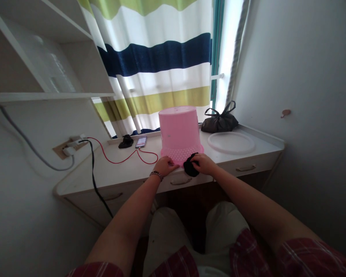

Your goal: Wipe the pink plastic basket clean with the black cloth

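A pink plastic bin (179, 129) stands upside down near the front edge of the white desk, its perforated rim band at the bottom. At the left front of that rim, my left hand (165, 166) is closed with thumb and fingers pinching the edge. A bracelet circles that wrist. Bunched in my right hand (204, 163) is a black cloth (191, 165), held against the right front of the rim and hanging over the desk edge.
On the white desk (127, 169) lie a translucent ring (231, 133) and a tied black plastic bag (219, 122) at right. A phone (141, 142) on a red cable (115, 163) and a small black bundle (126, 141) lie at left. Shelves (52, 94) overhang the left side.
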Motion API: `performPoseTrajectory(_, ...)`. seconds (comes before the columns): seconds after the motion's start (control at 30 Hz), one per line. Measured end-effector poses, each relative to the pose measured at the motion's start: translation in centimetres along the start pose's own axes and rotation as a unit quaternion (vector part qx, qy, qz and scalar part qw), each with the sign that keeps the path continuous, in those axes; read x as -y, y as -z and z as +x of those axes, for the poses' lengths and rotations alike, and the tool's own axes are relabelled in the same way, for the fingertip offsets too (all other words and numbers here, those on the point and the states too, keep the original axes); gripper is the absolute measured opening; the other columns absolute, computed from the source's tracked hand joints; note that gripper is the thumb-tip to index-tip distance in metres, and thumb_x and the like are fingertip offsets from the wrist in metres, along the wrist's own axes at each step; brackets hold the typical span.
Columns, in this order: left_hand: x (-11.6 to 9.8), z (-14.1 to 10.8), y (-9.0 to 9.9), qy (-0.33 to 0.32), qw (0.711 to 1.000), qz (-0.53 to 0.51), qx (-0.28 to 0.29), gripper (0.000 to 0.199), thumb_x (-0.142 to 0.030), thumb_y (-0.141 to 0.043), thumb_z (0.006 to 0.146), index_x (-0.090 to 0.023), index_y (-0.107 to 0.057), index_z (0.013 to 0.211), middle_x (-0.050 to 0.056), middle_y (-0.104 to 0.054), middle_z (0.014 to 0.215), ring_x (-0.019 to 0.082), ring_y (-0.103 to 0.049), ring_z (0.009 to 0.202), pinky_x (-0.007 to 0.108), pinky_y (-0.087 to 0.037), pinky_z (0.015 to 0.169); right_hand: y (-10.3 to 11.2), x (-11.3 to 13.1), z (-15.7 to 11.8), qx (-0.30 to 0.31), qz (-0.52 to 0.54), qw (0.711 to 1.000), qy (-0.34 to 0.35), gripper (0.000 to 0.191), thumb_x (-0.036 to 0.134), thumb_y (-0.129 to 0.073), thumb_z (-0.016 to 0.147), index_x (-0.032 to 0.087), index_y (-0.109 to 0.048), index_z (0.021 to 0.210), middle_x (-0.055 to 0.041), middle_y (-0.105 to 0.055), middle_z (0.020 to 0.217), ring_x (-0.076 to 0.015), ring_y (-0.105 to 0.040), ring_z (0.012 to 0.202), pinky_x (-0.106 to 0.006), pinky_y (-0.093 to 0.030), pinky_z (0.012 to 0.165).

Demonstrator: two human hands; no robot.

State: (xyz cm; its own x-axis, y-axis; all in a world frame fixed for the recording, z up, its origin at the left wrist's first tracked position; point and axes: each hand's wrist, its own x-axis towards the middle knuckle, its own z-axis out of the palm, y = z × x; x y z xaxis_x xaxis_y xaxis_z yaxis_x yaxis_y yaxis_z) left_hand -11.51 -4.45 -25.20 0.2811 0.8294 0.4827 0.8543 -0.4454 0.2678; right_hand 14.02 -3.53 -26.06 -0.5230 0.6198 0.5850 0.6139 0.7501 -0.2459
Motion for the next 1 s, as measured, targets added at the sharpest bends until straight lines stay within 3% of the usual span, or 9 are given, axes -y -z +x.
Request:
performPoseTrajectory(0.23, 0.2, -0.1, 0.1, 0.006, 1.0, -0.001, 0.0, 0.038, -0.057, -0.058, 0.069, -0.019, -0.059, 0.069, 0.004, -0.058, 0.075, 0.018, -0.053, 0.071, 0.029, -0.04, 0.067, -0.1, -1.6, 0.2, -0.044, 0.028, 0.998, -0.04, 0.022, 0.023, -0.051, 0.076, 0.023, -0.064, 0.094, -0.0024, -0.064, 0.086, -0.0158, -0.056, 0.076, -0.027, -0.042, 0.07)
performPoseTrajectory(0.37, 0.4, -0.2, 0.2, 0.009, 1.0, 0.001, -0.002, 0.039, -0.058, -0.059, 0.068, -0.019, -0.059, 0.068, 0.004, -0.057, 0.074, 0.017, -0.053, 0.07, 0.029, -0.04, 0.066, 0.8, -3.9, -0.7, -0.065, -0.023, 0.995, -0.073, 0.021, 0.021, -0.051, 0.074, 0.02, -0.063, 0.092, -0.0044, -0.062, 0.088, -0.0175, -0.055, 0.082, -0.029, -0.041, 0.075)
performPoseTrajectory(0.47, 0.4, -0.2, 0.1, 0.003, 1.0, -0.003, -0.008, 0.039, -0.058, -0.059, 0.067, -0.019, -0.059, 0.067, 0.004, -0.057, 0.073, 0.017, -0.053, 0.068, 0.029, -0.04, 0.065, 1.3, -4.9, -1.2, -0.043, -0.055, 0.995, -0.071, 0.023, 0.019, -0.052, 0.072, 0.02, -0.062, 0.092, -0.005, -0.061, 0.092, -0.0179, -0.054, 0.087, -0.029, -0.04, 0.08)
performPoseTrajectory(1.0, 0.3, -0.3, 0.2, 0.002, 1.0, -0.002, -0.013, 0.036, -0.054, -0.06, 0.067, -0.019, -0.059, 0.069, 0.005, -0.056, 0.074, 0.018, -0.053, 0.072, 0.031, -0.04, 0.068, 0.2, -1.2, -1.4, -0.057, -0.113, 0.986, -0.109, 0.017, 0.029, -0.053, 0.074, 0.018, -0.055, 0.087, -0.0078, -0.053, 0.092, -0.0184, -0.047, 0.086, -0.029, -0.036, 0.078)
